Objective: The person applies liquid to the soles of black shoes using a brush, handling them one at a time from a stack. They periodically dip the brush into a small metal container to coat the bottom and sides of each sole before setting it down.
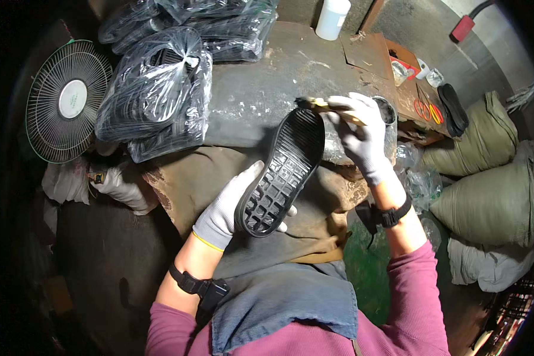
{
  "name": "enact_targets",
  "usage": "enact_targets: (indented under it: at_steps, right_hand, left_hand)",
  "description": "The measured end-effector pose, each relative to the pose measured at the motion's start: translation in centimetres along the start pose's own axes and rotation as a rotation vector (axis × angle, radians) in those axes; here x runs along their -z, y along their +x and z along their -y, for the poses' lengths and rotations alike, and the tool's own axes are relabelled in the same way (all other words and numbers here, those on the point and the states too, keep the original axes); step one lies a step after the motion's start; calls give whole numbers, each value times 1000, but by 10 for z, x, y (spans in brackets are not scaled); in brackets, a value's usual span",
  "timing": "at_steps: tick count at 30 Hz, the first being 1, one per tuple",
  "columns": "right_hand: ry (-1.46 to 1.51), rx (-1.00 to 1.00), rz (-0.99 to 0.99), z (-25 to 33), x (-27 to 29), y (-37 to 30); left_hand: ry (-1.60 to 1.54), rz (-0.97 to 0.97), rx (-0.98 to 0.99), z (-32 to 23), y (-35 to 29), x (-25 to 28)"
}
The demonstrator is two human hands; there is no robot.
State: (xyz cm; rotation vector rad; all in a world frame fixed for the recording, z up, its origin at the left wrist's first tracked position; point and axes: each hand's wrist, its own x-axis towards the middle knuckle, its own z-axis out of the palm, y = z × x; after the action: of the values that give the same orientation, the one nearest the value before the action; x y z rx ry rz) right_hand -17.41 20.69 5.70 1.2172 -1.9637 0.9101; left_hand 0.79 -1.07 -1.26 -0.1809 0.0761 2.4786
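A black shoe sole (286,155) with a grooved, blocky pattern is held tilted over my lap, its upper end leaning right. My left hand (226,204), in a white-grey glove, grips its lower part, with fingertips showing past the right edge. In my gloved right hand (361,130) is a brush (318,104) with dark bristles and a light handle. The bristles lie at the sole's top end; whether they touch it I cannot tell. Just right of that hand a round can (387,110) stands at the bench edge, partly hidden.
On the worn bench (252,110), clear plastic bags (154,98) of black items fill the left. A fan (71,98) stands beyond them. A white bottle (333,19) sits at the back. To the right are scissors (428,111), black soles (453,111) and stuffed green sacks (486,204).
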Motion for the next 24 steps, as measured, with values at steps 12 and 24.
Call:
enact_targets:
  at_steps: [12, 24]
  right_hand:
    - [392, -270, 47, 49, -43, -58]
    - [533, -417, 141, 64, -47, -43]
  left_hand:
    - [-2, 91, -111, 1, 0, 10]
    - [-57, 135, -200, -3, 11, 9]
